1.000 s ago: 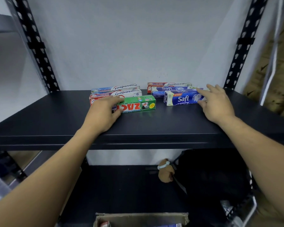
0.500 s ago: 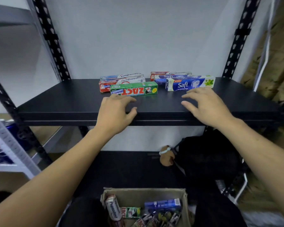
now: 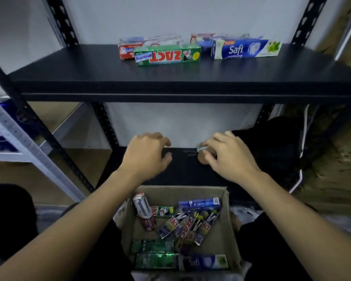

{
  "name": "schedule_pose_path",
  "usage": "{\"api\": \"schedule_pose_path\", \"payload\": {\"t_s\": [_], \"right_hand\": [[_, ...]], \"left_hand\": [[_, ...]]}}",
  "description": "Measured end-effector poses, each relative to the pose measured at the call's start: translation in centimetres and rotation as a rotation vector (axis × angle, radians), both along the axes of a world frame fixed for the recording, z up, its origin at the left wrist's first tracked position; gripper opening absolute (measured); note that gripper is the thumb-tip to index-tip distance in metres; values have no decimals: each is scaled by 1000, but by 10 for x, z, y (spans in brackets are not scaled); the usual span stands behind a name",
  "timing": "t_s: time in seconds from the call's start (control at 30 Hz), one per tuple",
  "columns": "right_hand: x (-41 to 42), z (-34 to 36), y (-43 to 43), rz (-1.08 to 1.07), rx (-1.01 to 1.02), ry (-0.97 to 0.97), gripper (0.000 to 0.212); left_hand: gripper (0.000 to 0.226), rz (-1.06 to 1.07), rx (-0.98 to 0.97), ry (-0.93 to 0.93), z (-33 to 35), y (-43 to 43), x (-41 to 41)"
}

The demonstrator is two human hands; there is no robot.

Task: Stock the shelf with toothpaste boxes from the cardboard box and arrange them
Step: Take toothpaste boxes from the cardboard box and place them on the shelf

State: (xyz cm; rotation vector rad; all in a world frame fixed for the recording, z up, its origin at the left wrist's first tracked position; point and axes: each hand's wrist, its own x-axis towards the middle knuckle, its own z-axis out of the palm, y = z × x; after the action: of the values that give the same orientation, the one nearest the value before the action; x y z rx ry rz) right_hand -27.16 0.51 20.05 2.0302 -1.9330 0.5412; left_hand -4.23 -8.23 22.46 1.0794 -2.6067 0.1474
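Loosely curled, empty fingers (image 3: 150, 137) hover above the cardboard box (image 3: 180, 192).

I am seeing the shelf (image 3: 69, 74) looking matt black and smooth, its upright (image 3: 64, 25) like painted metal. The Zact box (image 3: 167, 55) is gleaming, glossy printed card; the cardboard box (image 3: 180, 192) is looking dull and papery.

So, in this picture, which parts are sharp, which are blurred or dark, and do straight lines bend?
Head view: the green Zact toothpaste box and the blue-and-white Safi toothpaste box on the black metal shelf are lit and readable; the packs inside the brown cardboard box are dim and soft; the right edge is smeared; the black perforated uprights lean, a wide-angle distortion.
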Motion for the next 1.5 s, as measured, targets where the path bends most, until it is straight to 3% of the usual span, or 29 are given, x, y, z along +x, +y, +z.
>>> {"api": "schedule_pose_path", "payload": {"t_s": [0.17, 0.47, 0.63, 0.77, 0.9, 1.03, 1.33, 1.5], "right_hand": [[8, -82, 7, -19, 457, 15, 30], [22, -225, 36, -141, 1068, -114, 14], [23, -286, 44, -159, 1199, -188, 29], [26, -317, 48, -145, 1283, -265, 32], [26, -353, 55, -202, 1337, -380, 36], [25, -367, 62, -208, 1404, -370, 48], [14, -393, 75, -216, 1455, -379, 56], [16, -404, 73, -258, 1497, -276, 66]], "left_hand": [[37, 49, 269, -219, -82, 5, 8], [35, 191, 661, -441, -228, 27, 20], [38, 281, 936, -441, -305, 37, 37], [37, 328, 1044, -467, -358, 44, 49], [34, 358, 1015, -427, -393, 41, 57], [62, 323, 971, -444, -423, 34, 76], [54, 349, 1048, -441, -441, 8, 90], [58, 275, 1020, -545, -440, -3, 96]]}}
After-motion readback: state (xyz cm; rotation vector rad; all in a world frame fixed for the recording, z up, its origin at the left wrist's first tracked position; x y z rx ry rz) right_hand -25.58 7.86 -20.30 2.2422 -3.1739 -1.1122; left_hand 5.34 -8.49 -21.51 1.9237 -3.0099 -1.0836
